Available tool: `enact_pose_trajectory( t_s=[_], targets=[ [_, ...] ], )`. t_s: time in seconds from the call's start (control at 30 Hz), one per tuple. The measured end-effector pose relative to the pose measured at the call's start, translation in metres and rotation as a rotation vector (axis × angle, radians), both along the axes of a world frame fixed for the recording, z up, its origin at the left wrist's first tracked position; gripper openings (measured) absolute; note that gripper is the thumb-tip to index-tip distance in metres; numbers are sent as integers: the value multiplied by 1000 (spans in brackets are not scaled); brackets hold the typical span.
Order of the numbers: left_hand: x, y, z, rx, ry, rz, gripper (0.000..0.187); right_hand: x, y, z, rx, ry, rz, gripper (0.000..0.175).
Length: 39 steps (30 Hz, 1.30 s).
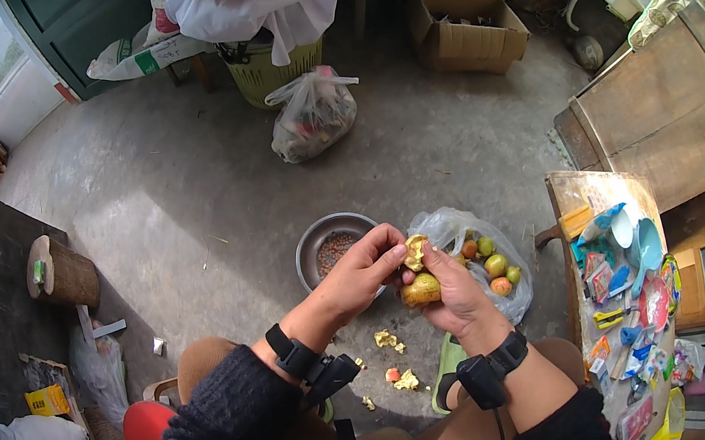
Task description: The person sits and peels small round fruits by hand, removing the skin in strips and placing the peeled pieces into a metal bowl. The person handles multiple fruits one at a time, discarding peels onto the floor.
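In front of me, above the floor, my right hand (456,293) grips a yellow-brown pomegranate (421,290) low in the palm. Its thumb presses a torn yellow pomegranate piece (415,252) just above that fruit. My left hand (373,256) pinches the same piece from the left, some of its fingers hidden behind. Below and left is a metal bowl (305,246) with reddish seeds (334,251) at its bottom, partly covered by my left hand. To the right, a clear plastic bag (522,292) lies open around several green and reddish pomegranates (496,265).
Peel scraps (406,380) lie on the concrete floor by my green slipper (443,363). A cluttered wooden table (632,181) stands at right. Ahead are a tied plastic bag (314,117), a green basket (277,71) and a cardboard box (469,40). A log stump (68,273) is at left.
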<state>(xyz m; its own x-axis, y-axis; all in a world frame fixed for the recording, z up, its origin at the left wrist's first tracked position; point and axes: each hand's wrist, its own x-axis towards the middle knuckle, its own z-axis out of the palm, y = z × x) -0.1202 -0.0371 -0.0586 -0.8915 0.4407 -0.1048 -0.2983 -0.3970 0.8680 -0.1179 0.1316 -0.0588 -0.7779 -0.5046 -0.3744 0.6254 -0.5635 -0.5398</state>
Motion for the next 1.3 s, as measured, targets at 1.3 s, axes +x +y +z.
enact_pose_trajectory(
  t_s=[1.3],
  targets=[
    [-4,-8,-6,-979,583,450,15,-6,-11,-5,477,245,-308,20]
  ],
)
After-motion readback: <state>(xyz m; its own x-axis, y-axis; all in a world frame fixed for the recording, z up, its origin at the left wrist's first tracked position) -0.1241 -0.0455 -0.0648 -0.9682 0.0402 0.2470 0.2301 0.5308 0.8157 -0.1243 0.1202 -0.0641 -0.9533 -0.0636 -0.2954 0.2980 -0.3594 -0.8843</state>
